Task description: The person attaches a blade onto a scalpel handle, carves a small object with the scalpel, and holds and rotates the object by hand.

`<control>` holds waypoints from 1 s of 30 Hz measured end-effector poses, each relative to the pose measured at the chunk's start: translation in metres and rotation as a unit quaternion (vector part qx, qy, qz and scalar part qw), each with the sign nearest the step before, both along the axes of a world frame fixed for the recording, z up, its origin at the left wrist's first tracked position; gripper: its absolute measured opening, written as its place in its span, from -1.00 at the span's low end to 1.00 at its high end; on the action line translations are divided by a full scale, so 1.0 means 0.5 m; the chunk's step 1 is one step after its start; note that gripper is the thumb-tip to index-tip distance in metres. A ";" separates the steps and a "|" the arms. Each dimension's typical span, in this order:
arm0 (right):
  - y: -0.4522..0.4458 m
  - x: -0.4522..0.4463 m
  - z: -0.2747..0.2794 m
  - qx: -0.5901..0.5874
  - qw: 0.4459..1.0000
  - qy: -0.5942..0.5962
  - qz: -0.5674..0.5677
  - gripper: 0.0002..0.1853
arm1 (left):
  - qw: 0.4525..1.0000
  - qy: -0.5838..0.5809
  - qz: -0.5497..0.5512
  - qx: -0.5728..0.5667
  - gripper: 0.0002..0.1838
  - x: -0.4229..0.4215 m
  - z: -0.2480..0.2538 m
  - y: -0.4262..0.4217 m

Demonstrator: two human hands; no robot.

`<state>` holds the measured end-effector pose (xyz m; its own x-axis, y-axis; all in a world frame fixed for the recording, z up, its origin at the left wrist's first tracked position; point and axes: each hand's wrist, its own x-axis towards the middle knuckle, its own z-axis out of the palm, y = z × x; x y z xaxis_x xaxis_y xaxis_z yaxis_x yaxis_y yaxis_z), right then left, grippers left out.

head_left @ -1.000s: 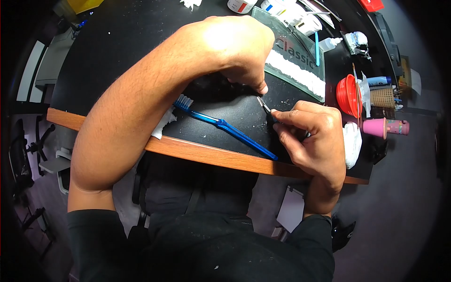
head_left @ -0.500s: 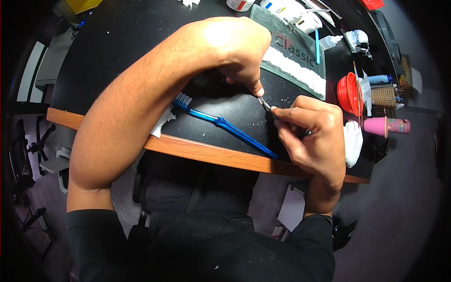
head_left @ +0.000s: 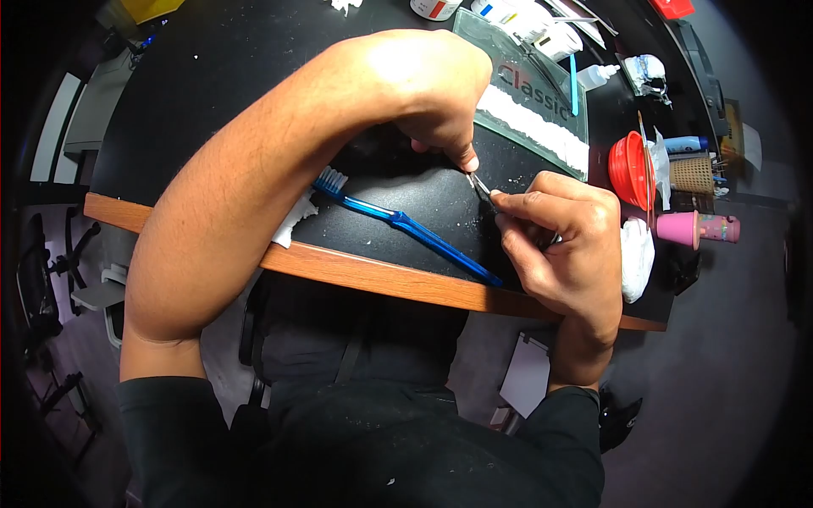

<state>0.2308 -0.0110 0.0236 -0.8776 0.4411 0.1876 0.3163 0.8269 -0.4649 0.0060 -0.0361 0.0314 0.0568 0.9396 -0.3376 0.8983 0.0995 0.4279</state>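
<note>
My right hand (head_left: 563, 233) pinches a thin metal-tipped tool (head_left: 481, 186), whose tip points up and left. That tip meets the thumb of my left hand (head_left: 449, 93), which is bent over the black table. The left fingers curl inward, and what they hold, if anything, is hidden behind the hand. Below both hands a blue toothbrush (head_left: 398, 220) lies aslant, its bristles beside my left forearm. White crumbs are scattered near the tool. Beyond the hands lies a glass slab (head_left: 525, 110) with a strip of white material on it.
White jars (head_left: 555, 40) and a small dropper bottle (head_left: 597, 76) stand at the back. On the right are a red bowl (head_left: 628, 169), a woven holder (head_left: 690, 175), a pink cup (head_left: 677, 229) and white tissue (head_left: 635, 260). The wooden table edge (head_left: 381, 279) runs before me.
My left thumb has moved slightly down and left to the tool's tip. My right hand has shifted slightly upward, still pinching the tool.
</note>
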 end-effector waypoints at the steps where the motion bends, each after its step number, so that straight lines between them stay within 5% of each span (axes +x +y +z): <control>1: -0.001 0.000 0.001 -0.003 1.000 0.002 -0.005 -0.84 | 1.000 -0.011 -0.005 0.005 -0.51 -0.005 0.002 0.000; 30: 0.021 0.001 -0.006 0.032 0.999 0.003 0.018 -0.78 | 0.999 0.034 0.003 0.006 -0.52 -0.002 0.001 -0.004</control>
